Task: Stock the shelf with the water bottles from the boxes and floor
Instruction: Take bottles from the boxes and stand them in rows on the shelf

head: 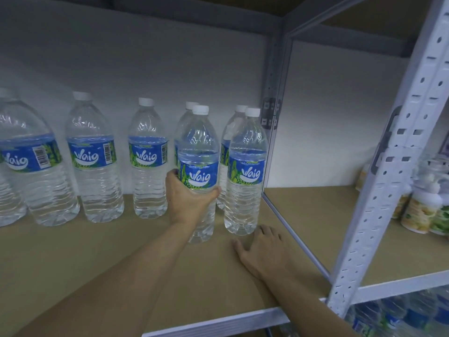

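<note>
I am facing a metal shelf [73, 259] with a tan board surface and a white wall behind it. My left hand [188, 195] wraps around the middle of an upright Waig water bottle [199, 152], clear plastic with a white cap and a blue and green label. My thumb presses the left side of the label, and my fingertips [216, 190] curl around the right side just below it. The bottle's base stands on, or very close to, the shelf board; I cannot tell which.

My right hand [263, 249] lies palm down on the shelf board, fingers spread slightly and holding nothing, just in front of a second front bottle [245, 171] that stands right beside the one I grip. Behind these two, the caps and shoulders of two more bottles [234, 127] show.

To the left, three more Waig bottles [93, 156] stand upright in a row near the wall, spaced apart, and another is partly cut off at the far left edge.

A grey perforated upright post [388, 181] rises at the right. Beyond it, on the neighbouring shelf, stand jars with yellow and green labels [424, 210]. Below the shelf edge at the lower right, blurred bottles with blue labels [398, 314] are visible.
</note>
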{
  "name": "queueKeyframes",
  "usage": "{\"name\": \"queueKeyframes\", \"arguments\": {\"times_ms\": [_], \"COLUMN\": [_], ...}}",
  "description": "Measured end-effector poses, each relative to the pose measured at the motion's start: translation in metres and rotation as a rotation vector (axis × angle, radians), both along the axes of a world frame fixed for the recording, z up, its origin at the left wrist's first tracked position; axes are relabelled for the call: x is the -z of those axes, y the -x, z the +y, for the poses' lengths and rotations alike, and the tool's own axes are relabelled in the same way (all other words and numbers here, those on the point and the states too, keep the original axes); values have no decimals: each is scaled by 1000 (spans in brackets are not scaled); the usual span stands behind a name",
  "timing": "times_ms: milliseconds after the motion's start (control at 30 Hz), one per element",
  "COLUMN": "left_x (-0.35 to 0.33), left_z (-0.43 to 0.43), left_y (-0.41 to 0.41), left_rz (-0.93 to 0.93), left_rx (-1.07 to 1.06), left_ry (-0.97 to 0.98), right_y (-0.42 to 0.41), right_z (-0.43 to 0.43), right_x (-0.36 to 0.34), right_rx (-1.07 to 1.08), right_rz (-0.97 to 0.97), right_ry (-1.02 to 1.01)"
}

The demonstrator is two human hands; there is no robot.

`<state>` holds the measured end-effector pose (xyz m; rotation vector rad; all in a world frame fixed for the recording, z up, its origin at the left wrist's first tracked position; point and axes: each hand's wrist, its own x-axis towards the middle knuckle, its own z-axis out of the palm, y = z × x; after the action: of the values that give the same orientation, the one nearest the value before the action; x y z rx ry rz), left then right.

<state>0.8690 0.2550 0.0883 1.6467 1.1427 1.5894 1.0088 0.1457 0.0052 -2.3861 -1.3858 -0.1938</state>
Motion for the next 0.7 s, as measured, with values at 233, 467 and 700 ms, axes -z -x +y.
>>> {"name": "queueKeyframes", "arguments": {"times_ms": [233,467,700], "left_x": [24,34,39], "left_z": [5,7,18], "left_y": [10,12,8], "left_rz": [138,132,129], "left_rx": [160,165,130], "left_ry": [30,119,116], "right_y": [0,0,-2], "right_z": [1,1,2], "right_x": [2,1,4], "right_rx": [7,2,-7], "right_rz": [-1,7,2], "right_ry": [-8,-32,-48]}}
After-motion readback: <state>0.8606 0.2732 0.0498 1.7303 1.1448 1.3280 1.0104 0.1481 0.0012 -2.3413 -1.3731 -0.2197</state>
